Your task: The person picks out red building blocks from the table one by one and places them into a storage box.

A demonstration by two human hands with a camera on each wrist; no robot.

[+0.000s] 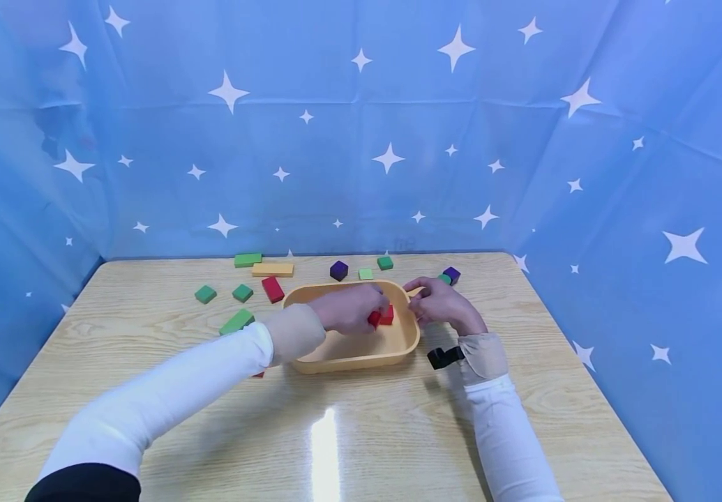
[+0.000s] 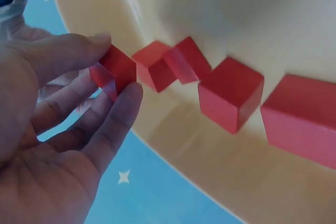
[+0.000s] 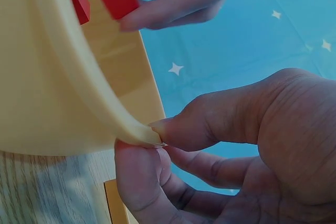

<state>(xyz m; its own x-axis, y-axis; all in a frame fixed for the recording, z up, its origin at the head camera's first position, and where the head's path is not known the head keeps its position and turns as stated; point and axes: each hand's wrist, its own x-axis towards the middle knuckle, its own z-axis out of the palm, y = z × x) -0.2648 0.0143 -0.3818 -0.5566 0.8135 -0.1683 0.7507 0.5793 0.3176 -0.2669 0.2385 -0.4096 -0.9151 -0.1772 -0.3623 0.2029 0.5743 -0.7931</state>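
A pale yellow oval tray (image 1: 353, 363) stands on the wooden table. My left hand (image 1: 349, 310) reaches over it from the left and pinches a small red block (image 2: 116, 72) between thumb and fingers. Inside the tray, several other red blocks (image 2: 231, 93) lie in a row near the wall, seen in the left wrist view. At the tray's right end, my right hand (image 1: 444, 307) grips the rim (image 3: 137, 132) between thumb and fingers. In the right wrist view the held red block hangs beyond that rim.
Left of the tray lie green blocks (image 1: 237, 321), a red block (image 1: 273, 289) and a long yellow block (image 1: 273, 270). Behind it are a dark purple block (image 1: 338, 270) and green ones (image 1: 385, 263). Another purple block (image 1: 451, 275) sits beyond my right hand. A blue star-patterned curtain (image 1: 310, 153) encloses the table.
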